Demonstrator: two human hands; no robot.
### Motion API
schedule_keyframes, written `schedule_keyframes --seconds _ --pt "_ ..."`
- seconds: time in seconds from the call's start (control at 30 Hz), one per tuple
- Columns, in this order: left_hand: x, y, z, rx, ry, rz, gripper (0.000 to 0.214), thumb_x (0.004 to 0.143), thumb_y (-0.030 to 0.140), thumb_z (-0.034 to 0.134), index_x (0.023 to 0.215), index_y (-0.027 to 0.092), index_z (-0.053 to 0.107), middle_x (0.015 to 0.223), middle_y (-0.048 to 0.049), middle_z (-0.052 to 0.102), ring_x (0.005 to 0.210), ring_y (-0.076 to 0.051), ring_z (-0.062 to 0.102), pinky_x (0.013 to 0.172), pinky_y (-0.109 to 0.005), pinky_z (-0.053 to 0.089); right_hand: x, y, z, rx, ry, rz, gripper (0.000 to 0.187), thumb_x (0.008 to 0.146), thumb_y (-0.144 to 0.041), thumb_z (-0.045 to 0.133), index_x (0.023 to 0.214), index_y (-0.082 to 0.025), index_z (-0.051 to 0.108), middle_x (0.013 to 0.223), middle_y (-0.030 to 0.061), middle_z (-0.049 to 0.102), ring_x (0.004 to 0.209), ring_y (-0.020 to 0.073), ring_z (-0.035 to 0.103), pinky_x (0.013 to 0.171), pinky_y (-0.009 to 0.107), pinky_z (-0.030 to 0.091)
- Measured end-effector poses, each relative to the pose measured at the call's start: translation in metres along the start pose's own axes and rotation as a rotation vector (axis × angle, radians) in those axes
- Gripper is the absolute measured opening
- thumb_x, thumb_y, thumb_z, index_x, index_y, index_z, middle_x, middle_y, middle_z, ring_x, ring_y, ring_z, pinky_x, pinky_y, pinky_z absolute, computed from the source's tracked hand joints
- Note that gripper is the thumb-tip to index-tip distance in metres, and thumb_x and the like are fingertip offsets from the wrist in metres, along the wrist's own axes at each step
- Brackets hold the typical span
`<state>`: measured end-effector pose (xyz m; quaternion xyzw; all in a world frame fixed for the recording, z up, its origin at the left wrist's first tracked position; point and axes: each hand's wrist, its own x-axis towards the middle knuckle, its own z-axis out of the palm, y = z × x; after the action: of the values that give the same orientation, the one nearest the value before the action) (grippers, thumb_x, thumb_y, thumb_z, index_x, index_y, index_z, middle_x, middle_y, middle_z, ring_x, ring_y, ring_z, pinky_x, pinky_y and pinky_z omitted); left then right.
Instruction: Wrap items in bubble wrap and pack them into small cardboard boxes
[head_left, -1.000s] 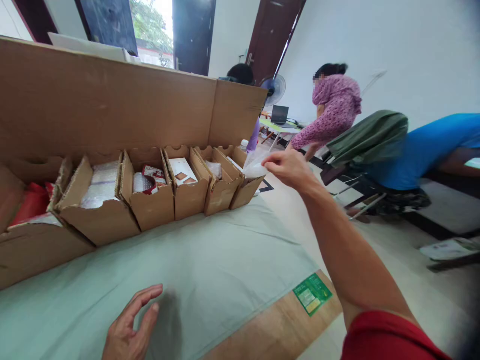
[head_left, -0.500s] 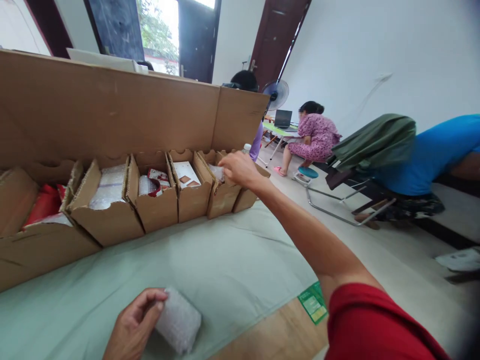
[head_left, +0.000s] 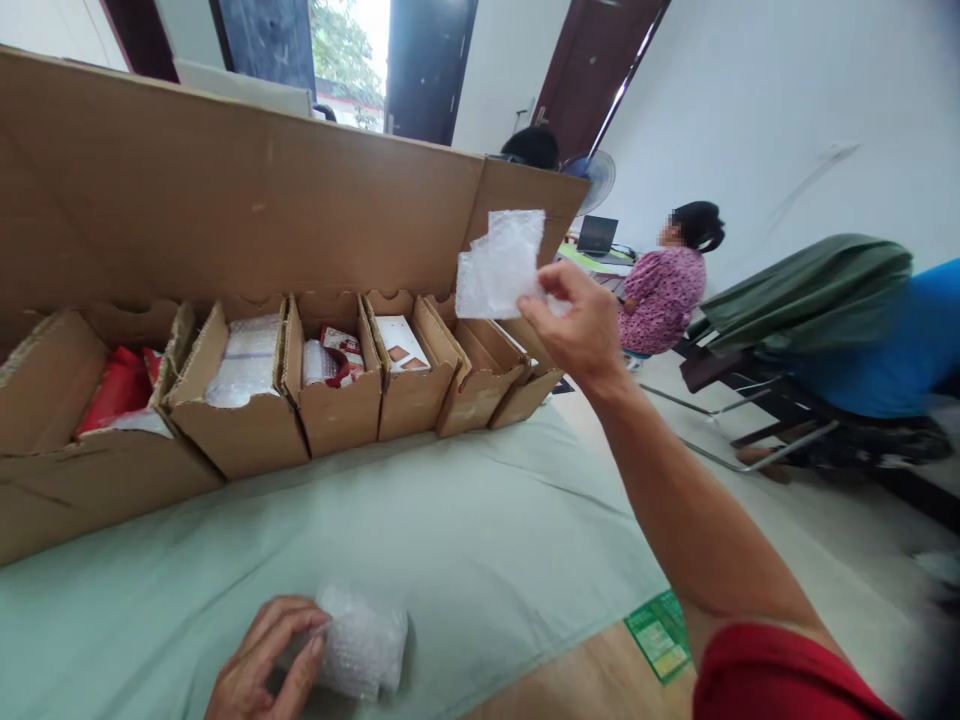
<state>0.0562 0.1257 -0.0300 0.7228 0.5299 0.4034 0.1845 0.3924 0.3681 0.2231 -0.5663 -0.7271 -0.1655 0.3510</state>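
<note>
Between the thumb and fingers of my right hand is a sheet of bubble wrap, held up in the air above the right-hand cardboard bins. Low in the view, my left hand pinches the edge of a bubble-wrapped bundle over the pale green cloth. What lies inside that bundle cannot be made out. Behind the hands stands a row of cardboard bins. The bin below my right hand shows bare inner walls.
Other bins hold red packets, bubble-wrapped items, red-and-white packaging and a white box. A tall cardboard panel rises behind them. A green printed sheet lies at the table edge. Other people sit at the right, near a folding chair.
My right hand has risen out of the bin with a sheet of bubble wrap. My left hand still holds the bundle, which has turned slightly. The camera view has shifted.
</note>
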Motion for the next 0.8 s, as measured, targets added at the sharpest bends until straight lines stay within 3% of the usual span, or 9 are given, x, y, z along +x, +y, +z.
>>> schedule_keyframes --seconds 0.07,0.17,0.27,0.3,0.37,0.47,0.6,0.7,0.8 --pt "0.007 0.030 -0.010 0.010 0.095 0.010 0.020 0.096 0.032 0.061 0.090 0.025 0.078 0.146 -0.0101 0.064 0.131 -0.026 0.065 0.105 -0.035 0.056 -0.052 -0.024 -0.021 0.337 -0.076 -0.106 0.005 0.091 -0.025 0.066 0.096 -0.025 0.067 0.094 0.0043 0.076 0.086 0.0231 0.068 0.085 0.039 0.054" --pt "0.018 0.070 -0.023 0.025 0.134 0.142 0.021 0.094 0.018 0.060 0.082 0.024 0.077 0.176 -0.0018 0.020 0.160 -0.035 0.026 0.124 -0.054 0.033 -0.132 -0.067 -0.021 0.680 -0.472 -0.338 0.009 0.091 -0.027 0.067 0.098 -0.025 0.071 0.095 0.0038 0.080 0.088 0.0219 0.073 0.090 0.038 0.053" --pt "0.020 0.075 -0.029 0.097 0.055 0.335 0.022 0.089 0.013 0.063 0.090 0.028 0.078 0.169 -0.0033 0.039 0.155 -0.032 0.037 0.124 -0.054 0.033 -0.160 -0.095 -0.008 0.983 -0.912 -0.450 0.018 0.093 -0.037 0.068 0.104 -0.025 0.075 0.101 0.0039 0.083 0.090 0.0186 0.076 0.087 0.030 0.055" --pt "0.018 0.069 -0.030 0.114 0.019 0.357 0.022 0.090 0.014 0.062 0.094 0.029 0.079 0.159 -0.0056 0.054 0.147 -0.028 0.050 0.121 -0.048 0.040 -0.153 -0.097 -0.004 1.025 -0.967 -0.453 0.020 0.092 -0.041 0.069 0.104 -0.026 0.076 0.103 0.0038 0.083 0.092 0.0184 0.076 0.087 0.028 0.055" --pt "0.009 0.049 -0.029 0.109 -0.013 0.319 0.019 0.094 0.022 0.061 0.099 0.028 0.078 0.130 -0.0072 0.075 0.122 -0.020 0.071 0.105 -0.029 0.055 -0.115 -0.093 0.002 0.951 -0.884 -0.384 0.022 0.093 -0.042 0.068 0.101 -0.024 0.078 0.103 0.0042 0.083 0.094 0.0194 0.076 0.086 0.028 0.054" --pt "-0.004 0.026 -0.027 0.051 0.007 0.157 0.017 0.094 0.037 0.067 0.102 0.028 0.079 0.103 -0.0033 0.082 0.105 -0.018 0.078 0.086 -0.018 0.060 -0.037 -0.079 0.020 0.447 -0.661 -0.241 0.026 0.098 -0.029 0.057 0.099 -0.019 0.081 0.097 0.0053 0.082 0.089 0.0202 0.073 0.079 0.028 0.049" --pt "-0.008 0.032 -0.017 -0.058 0.067 -0.164 0.045 0.096 0.050 0.060 0.136 0.031 0.067 0.134 -0.0040 0.074 0.123 -0.024 0.071 0.098 -0.030 0.060 0.029 -0.078 0.064 -0.112 -1.011 -0.329 0.026 0.094 -0.017 0.058 0.100 -0.013 0.083 0.101 0.0106 0.081 0.091 0.0212 0.071 0.074 0.028 0.043" --pt "-0.006 0.041 -0.007 -0.129 0.133 -0.354 0.062 0.098 0.053 0.053 0.156 0.030 0.048 0.155 -0.0065 0.058 0.137 -0.028 0.061 0.110 -0.038 0.053 0.037 -0.088 0.093 -0.094 -1.201 -0.405 0.025 0.092 -0.013 0.060 0.098 -0.013 0.083 0.102 0.0085 0.082 0.087 0.0175 0.071 0.075 0.025 0.046" --pt "-0.008 0.036 0.000 -0.174 0.126 -0.443 0.061 0.092 0.056 0.059 0.145 0.025 0.060 0.144 -0.0077 0.068 0.131 -0.030 0.066 0.109 -0.038 0.054 0.035 -0.092 0.107 -0.061 -1.282 -0.430 0.027 0.090 -0.011 0.060 0.104 -0.015 0.083 0.108 0.0069 0.082 0.091 0.0163 0.071 0.081 0.024 0.049"
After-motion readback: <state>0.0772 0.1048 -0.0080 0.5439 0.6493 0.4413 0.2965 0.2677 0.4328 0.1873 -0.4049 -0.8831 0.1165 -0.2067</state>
